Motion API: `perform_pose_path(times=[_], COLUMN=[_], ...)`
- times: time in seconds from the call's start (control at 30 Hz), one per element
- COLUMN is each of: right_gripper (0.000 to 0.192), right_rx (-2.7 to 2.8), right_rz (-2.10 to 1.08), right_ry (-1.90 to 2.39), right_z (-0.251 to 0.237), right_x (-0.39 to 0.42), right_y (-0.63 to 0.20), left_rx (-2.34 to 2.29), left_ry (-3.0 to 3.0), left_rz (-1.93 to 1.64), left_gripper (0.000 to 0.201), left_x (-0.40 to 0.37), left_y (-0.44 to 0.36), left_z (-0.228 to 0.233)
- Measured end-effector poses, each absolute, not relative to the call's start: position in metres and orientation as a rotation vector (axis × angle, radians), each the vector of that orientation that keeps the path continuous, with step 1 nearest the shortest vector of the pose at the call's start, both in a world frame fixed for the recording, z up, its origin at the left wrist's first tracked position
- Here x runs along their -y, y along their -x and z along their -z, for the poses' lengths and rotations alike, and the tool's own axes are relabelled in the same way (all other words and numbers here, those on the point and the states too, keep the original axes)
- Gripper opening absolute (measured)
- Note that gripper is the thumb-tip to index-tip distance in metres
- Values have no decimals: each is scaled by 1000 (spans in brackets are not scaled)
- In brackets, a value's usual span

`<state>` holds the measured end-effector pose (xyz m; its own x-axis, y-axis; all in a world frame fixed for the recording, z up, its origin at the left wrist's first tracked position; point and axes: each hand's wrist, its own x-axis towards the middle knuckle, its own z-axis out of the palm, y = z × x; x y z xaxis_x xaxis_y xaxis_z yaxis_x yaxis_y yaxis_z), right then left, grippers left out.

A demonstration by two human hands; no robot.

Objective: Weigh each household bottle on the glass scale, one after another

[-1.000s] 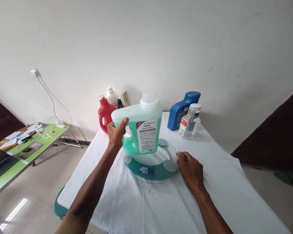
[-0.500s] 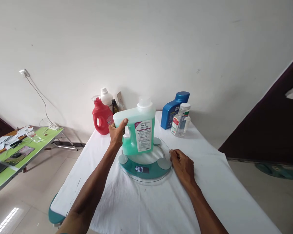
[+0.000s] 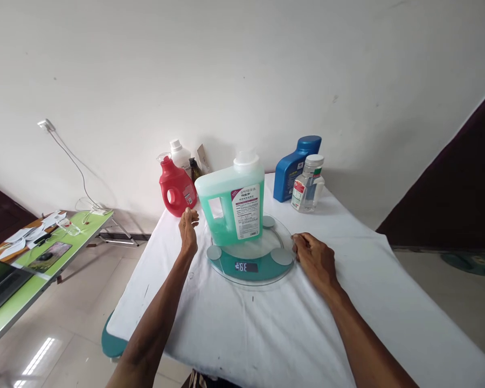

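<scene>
Letting go of the handle, the left hand (image 3: 189, 229) is now standing off to the left of the green jug (image 3: 228, 207), which it was gripping half a second ago; the lit display (image 3: 246, 267) is showing a new figure in place of zeros, too small to read surely.

Nearest the camera, a white cloth (image 3: 222, 323) is covering the table. On it the glass scale (image 3: 226, 265) is lying flat, its teal band and display facing the wearer. At the scale's right edge the right hand (image 3: 314, 258) is keeping its fingers bent, the thumb and forefinger tips meeting at the rim; whether they are pinching the glass, one cannot tell. The left hand is holding nothing, its thumb and fingers loosely parted and the palm turning toward the jug.

The jug is resting upright on the scale, its long axis standing vertical and its broad, labelled face turning to the wearer. It is lying just to the right of the left hand, the nearer of the two, with its handle end pointing that way and its capped neck sitting at the far end.

Beyond, a red bottle (image 3: 181, 186) is standing back left, while a blue bottle (image 3: 286, 175) and a clear bottle (image 3: 306, 191) are standing back right.
</scene>
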<state>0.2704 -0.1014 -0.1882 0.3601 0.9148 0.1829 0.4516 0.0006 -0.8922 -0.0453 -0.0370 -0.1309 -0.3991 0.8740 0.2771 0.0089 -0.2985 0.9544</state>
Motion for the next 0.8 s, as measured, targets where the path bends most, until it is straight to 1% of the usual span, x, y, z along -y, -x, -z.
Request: perform_pose_path(times=[0.13, 0.23, 0.57, 0.7, 0.8], right_gripper=[36, 34, 31, 30, 27], right_rx=[1251, 1261, 1249, 1235, 1091], right_rz=[-573, -596, -603, -608, -722], right_ry=[1638, 1673, 1726, 1734, 1731], right_z=[187, 185, 186, 188, 187], right_x=[102, 102, 100, 100, 93], right_y=[-269, -269, -269, -270, -272], left_rx=[-1388, -1371, -1400, -1381, -1376], left_ry=[-1019, -1068, -1105, -1105, -1099], left_rz=[-1755, -1673, -1613, -1595, -1585], left_gripper=[66, 65, 54, 53, 54], left_x=[36, 36, 30, 30, 31], left_y=[55, 59, 63, 64, 64], left_z=[167, 180, 185, 186, 185])
